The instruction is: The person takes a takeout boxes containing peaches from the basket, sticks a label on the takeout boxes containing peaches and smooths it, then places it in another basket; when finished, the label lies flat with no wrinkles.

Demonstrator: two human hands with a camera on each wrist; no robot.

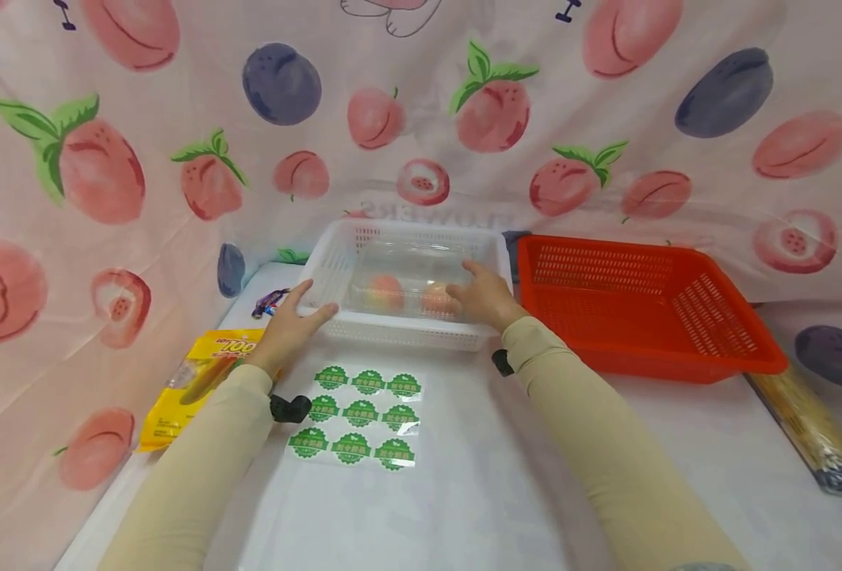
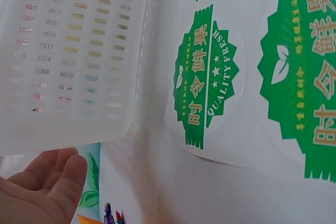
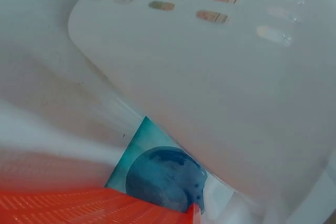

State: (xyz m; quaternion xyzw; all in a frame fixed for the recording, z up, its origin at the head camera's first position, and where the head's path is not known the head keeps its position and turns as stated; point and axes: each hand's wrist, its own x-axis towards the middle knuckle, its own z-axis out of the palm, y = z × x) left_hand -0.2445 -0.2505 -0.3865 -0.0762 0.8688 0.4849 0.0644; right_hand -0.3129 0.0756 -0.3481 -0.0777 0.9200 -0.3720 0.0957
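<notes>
A white perforated basket (image 1: pixel 399 327) stands against the back cloth. Inside it lies a clear plastic box (image 1: pixel 410 255), with red-and-yellow round fruit (image 1: pixel 387 290) showing through. My left hand (image 1: pixel 291 325) is at the basket's front left corner, thumb and forefinger spread apart at the rim. In the left wrist view that hand (image 2: pixel 50 187) shows beside the basket's corner (image 2: pixel 79 124), fingers loosely bent. My right hand (image 1: pixel 488 297) reaches over the basket's right rim, fingers extended at the box's right end. The right wrist view shows the basket wall (image 3: pixel 220 77) but not the hand.
A red basket (image 1: pixel 606 317) stands close on the right. In front lies a sheet of green round stickers (image 1: pixel 360 412). A yellow bag (image 1: pixel 196 381) and a small purple wrapper (image 1: pixel 269 304) are at left. A long clear packet (image 1: pixel 809 428) lies at far right.
</notes>
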